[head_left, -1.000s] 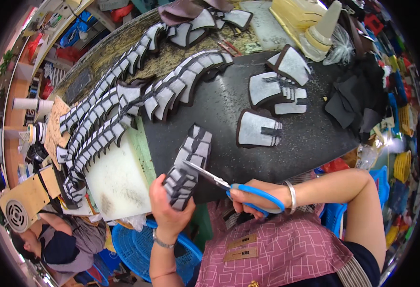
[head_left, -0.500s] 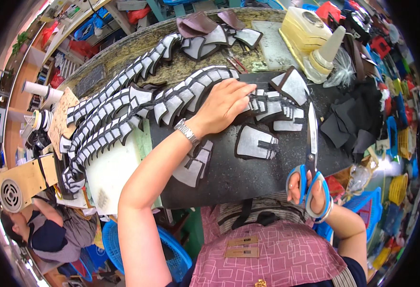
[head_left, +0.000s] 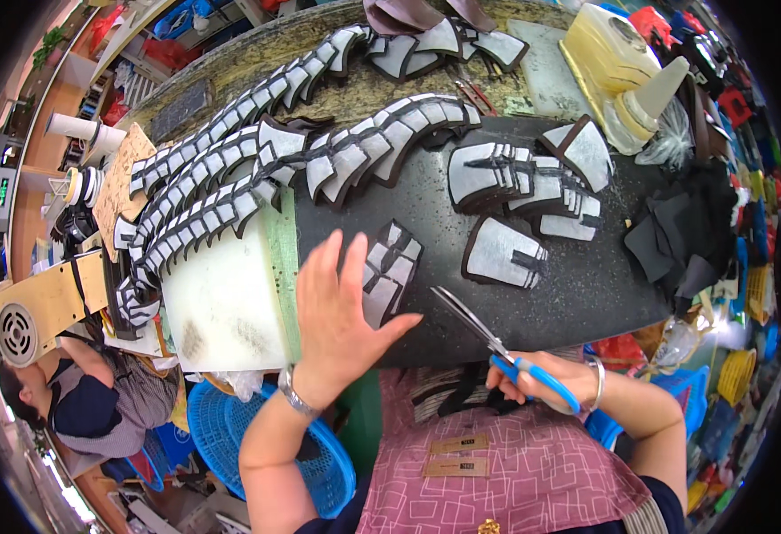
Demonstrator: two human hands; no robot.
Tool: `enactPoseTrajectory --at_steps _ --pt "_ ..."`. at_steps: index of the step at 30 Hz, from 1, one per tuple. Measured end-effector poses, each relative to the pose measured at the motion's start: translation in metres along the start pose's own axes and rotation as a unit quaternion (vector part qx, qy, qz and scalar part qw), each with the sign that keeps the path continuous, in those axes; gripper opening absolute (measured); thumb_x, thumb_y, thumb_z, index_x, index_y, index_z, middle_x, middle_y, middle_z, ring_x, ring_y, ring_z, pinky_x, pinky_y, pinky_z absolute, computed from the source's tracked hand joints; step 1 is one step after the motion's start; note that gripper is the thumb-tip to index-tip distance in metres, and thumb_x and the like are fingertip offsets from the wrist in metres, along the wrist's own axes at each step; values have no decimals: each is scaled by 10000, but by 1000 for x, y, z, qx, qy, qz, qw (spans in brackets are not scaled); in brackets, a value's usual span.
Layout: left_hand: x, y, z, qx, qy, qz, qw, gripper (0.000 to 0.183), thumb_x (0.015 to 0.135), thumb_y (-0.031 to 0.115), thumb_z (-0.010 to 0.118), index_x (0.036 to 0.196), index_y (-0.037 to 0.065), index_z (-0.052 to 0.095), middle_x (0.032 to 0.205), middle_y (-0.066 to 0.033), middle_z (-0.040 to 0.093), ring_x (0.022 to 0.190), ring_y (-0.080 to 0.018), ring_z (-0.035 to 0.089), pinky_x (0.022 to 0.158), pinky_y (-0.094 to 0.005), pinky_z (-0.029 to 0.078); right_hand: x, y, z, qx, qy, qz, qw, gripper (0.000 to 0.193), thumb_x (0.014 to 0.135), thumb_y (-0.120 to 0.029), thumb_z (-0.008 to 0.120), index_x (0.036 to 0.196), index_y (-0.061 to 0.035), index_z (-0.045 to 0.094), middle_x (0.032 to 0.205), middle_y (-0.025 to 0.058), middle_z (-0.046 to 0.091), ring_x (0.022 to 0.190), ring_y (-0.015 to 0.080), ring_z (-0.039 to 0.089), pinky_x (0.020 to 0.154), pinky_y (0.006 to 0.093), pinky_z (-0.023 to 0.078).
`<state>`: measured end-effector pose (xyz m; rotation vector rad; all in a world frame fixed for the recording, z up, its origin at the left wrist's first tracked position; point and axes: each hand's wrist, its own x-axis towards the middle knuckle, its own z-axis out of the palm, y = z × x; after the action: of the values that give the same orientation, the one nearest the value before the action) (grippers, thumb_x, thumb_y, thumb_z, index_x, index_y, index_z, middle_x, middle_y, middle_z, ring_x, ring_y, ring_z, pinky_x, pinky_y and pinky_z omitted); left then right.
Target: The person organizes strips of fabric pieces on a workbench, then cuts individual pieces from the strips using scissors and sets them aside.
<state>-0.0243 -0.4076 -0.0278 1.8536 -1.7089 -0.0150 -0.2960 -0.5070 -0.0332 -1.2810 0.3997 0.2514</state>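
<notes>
Worktop (head_left: pixel 586 294) fills the middle of the view, a dark slab with speckles of dust, and long chains of grey scaled foam pieces (head_left: pixel 230 191) run across its far left part. A pale block (head_left: pixel 226 303) sits at the left near edge, well left of the scissors. Right of centre lie several grey panels with dark borders (head_left: pixel 519 187), and a heap of black scraps (head_left: pixel 684 236) rests at the far right. A blue basket (head_left: pixel 230 427) stands below the near edge, and another person (head_left: pixel 79 400) sits low at the left.

Nearer in, the small segmented piece (head_left: pixel 390 267) lies on the slab just beyond the left hand (head_left: pixel 337 316). That hand hovers or presses flat — I cannot tell which — with its fingers (head_left: pixel 333 258) spread apart, holding nothing; the fingertips overlap the piece's left edge. The piece's long axis runs from near-left to far-right, tilting away from the person.

The right hand (head_left: pixel 542 378) is at the near edge, right of the left one, its fingers closed through the blue handles of the scissors (head_left: pixel 488 338). The blades look slightly parted and point far-left, their tips just right of the piece's near end. So the piece lies between the two hands — the left hand nearer, already on it, the scissor tips close beside.
</notes>
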Motion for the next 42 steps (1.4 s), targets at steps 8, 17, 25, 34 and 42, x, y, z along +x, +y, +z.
enactPoseTrajectory --at_steps 8,17,25,34,42 --pt "-43 -20 -19 -102 -128 -79 983 745 615 47 721 1284 17 396 1248 -190 478 1136 -347 491 952 -384 407 45 -23 -10 -9 -141 150 979 771 905 -646 237 1011 42 568 665 30 480 604 116 473 586 261 426" --pt "-62 -20 -18 -92 -108 -79 987 703 596 20 743 1231 43 442 1252 -197 458 1140 -371 468 948 -416 400 63 -7 21 193 -125 138 963 718 880 -670 286 913 0 542 677 20 467 611 80 471 560 221 424" --pt "-69 3 -4 -46 11 -64 997 703 615 67 767 1226 45 421 1228 -194 423 1090 -397 448 923 -458 388 42 -17 29 101 -57 108 987 666 906 -614 317 944 9 547 624 19 465 568 91 481 527 242 419" --pt "-53 -14 3 -175 -34 -91 980 674 579 -16 660 1208 47 425 1161 -195 487 1059 -361 507 898 -399 430 38 -1 -5 86 -132 213 964 772 853 -710 264 1041 -14 541 729 10 467 669 99 475 610 249 431" --pt "-58 -18 3 -192 -50 -57 978 695 547 -11 676 1197 53 436 1161 -181 477 1037 -356 515 867 -394 460 50 3 8 199 -173 112 958 791 855 -712 248 1031 8 523 707 -1 482 642 80 478 607 229 433"
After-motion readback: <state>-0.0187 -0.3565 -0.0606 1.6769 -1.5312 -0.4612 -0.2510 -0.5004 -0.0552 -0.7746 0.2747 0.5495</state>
